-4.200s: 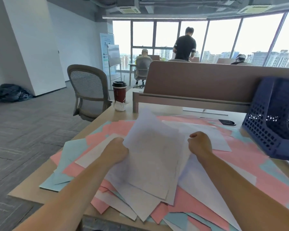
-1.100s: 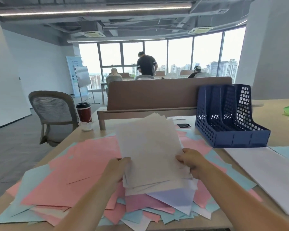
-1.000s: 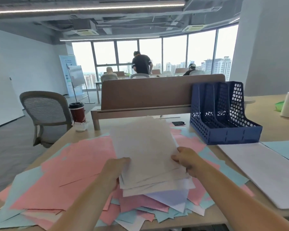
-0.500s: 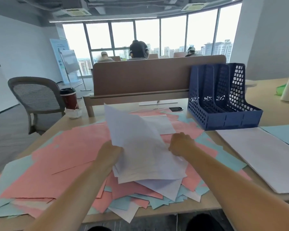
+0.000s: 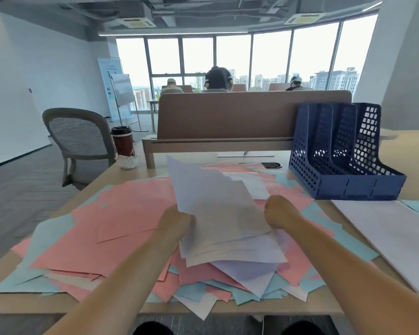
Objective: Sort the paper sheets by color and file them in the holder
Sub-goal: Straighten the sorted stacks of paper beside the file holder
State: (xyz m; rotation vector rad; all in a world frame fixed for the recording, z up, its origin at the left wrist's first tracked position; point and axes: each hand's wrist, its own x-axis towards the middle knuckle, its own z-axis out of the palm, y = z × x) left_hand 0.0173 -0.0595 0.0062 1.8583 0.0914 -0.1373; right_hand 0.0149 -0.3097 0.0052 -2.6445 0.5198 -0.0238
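Plainly, on my feed, both hands had hold of the white sheets (image 5: 218, 213), a loose bundle tilted up off the pile with its far corner raised toward the divider panel (image 5: 240, 114). The left hand (image 5: 173, 223) gripped the bundle's left edge, its fingers curled under the paper and hidden from me. The right hand (image 5: 279, 212) was closed round the right edge, knuckles up. Beneath the bundle lay a mixed spread of pink sheets (image 5: 131, 209) and light blue sheets (image 5: 51, 228), overlapping across the counter (image 5: 136, 174) and hanging over its near edge. The blue holder (image 5: 344, 165) stood upright at the far right, just beyond the pile, apart from both hands. Beside it, nearer me, I saw a flat white stack (image 5: 385, 235) on the counter. A lidded cup (image 5: 122, 141) stood at the far left corner, with a mesh chair (image 5: 80, 136) behind it, and a dark phone (image 5: 271, 164) lay near the holder.
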